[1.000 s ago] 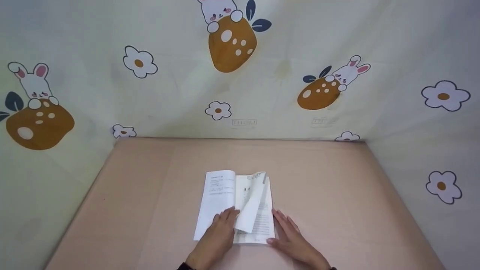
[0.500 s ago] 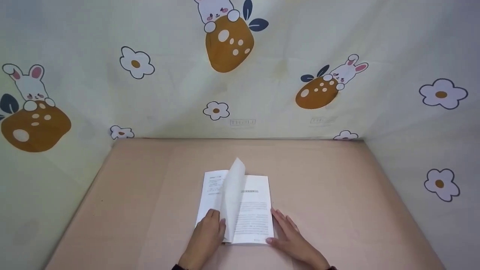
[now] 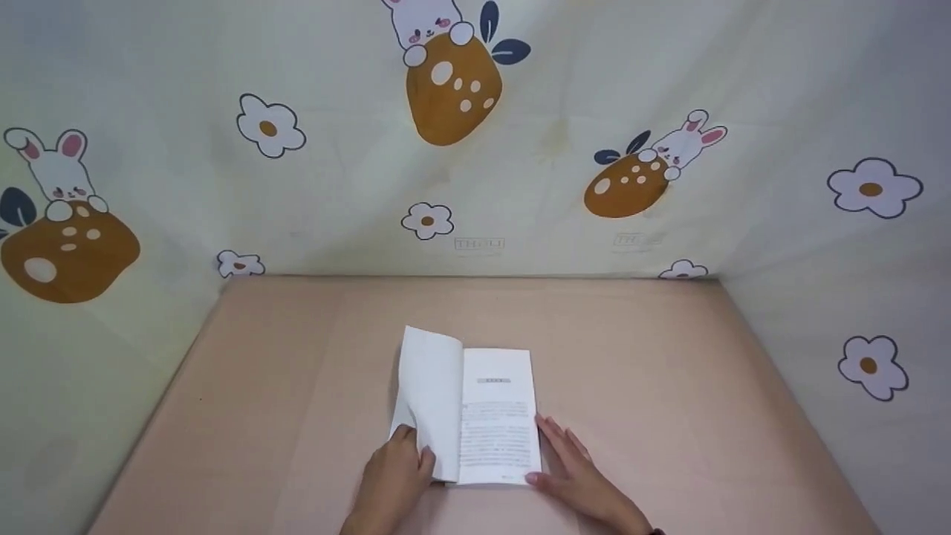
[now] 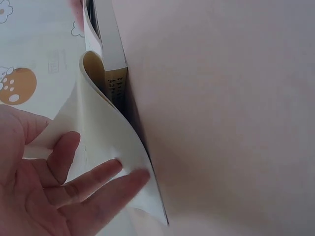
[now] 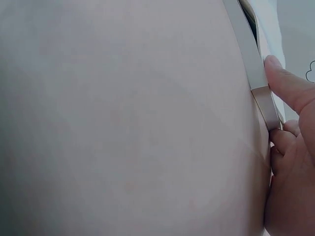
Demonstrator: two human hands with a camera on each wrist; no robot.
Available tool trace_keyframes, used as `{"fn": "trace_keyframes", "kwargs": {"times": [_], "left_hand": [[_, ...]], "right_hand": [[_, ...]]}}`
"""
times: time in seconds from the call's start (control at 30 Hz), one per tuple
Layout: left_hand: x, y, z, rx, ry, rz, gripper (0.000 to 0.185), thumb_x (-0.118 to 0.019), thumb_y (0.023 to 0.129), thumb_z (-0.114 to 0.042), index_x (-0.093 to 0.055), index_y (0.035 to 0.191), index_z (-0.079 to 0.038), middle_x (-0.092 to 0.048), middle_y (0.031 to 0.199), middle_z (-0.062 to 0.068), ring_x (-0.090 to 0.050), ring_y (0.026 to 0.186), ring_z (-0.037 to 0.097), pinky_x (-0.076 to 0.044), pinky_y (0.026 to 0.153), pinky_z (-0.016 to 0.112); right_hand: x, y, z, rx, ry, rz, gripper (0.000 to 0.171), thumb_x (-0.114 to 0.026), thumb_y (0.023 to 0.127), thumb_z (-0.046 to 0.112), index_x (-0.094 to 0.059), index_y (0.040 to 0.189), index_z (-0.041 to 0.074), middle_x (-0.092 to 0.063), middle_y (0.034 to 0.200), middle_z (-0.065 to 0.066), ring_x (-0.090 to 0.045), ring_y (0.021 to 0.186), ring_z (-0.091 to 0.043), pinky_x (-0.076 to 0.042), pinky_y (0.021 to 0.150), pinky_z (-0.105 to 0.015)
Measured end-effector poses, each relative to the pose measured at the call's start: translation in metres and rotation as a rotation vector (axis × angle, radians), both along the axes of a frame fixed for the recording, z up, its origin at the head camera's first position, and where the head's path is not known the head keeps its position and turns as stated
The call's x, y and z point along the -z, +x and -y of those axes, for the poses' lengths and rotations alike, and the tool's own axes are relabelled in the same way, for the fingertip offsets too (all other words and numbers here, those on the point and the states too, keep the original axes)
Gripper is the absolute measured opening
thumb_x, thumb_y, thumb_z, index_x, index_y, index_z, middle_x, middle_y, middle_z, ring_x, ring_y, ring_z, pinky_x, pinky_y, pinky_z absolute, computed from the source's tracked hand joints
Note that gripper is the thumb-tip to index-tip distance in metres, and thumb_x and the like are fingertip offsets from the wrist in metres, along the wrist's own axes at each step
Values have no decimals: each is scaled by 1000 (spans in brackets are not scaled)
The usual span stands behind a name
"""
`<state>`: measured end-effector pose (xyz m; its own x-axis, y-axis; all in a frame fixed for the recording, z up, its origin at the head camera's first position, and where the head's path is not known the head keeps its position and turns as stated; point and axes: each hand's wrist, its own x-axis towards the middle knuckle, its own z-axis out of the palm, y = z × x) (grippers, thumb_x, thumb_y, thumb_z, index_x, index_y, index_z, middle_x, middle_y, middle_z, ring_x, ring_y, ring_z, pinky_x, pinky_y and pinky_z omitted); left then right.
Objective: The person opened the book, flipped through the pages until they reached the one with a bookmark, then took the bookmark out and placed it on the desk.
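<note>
An open paperback book [image 3: 468, 409] is laid flat on the pink tabletop [image 3: 639, 357], just ahead of both hands. The right-hand page, printed with a short heading and a block of text, lies flat. The left-hand leaf [image 3: 429, 394] is blank and bowed upward, its far corner raised off the stack beneath.

The left hand [image 3: 390, 483] is set at the near left corner of the book. Its fingers [image 4: 106, 179] are seen in the left wrist view stretched nearly straight and spread a little, pressed against the underside of the curled leaf, which arches away from the thicker page block just beyond the fingertips. Whether the thumb pinches the leaf from the other side cannot be told with certainty; it appears only to lie beside it.

The right hand [image 3: 583, 483] is laid on the tabletop just to the right of the book, fingers [image 3: 557, 438] extended along its outer edge. In the right wrist view one fingertip is pressed against the edge of the cover, nothing being gripped.

Patterned cloth with rabbits and flowers [image 3: 520, 163] is hung behind and to both sides.
</note>
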<state>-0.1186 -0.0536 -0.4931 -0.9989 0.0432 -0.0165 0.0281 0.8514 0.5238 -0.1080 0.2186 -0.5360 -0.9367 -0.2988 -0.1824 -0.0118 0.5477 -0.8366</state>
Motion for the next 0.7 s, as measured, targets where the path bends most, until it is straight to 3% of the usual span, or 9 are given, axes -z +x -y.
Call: {"fn": "trace_keyframes", "kwargs": {"times": [0.3,0.53,0.7], "left_hand": [[7,-3,3,-96,-103,35,44,-59,82,-20,-59,107,16,-59,111,23,-60,80,28,-49,53,36],[10,-5,10,-108,-112,45,29,-60,81,-17,-66,85,10,-54,113,18,-54,87,26,-46,55,32],[12,-7,16,-104,-88,18,28,-61,80,-17,-65,84,10,-54,109,17,-53,86,25,-46,54,32]], "right_hand": [[0,0,0,-11,-16,-13,80,-61,88,37,-17,150,13,-11,155,-20,8,140,-45,6,108,-65],[1,0,-1,-16,-18,-34,79,-62,88,35,-18,149,13,-14,155,-19,6,141,-44,4,108,-64],[1,1,-2,-21,-15,-52,78,-63,87,34,-19,149,14,-14,154,-20,6,140,-45,2,107,-67]]}}
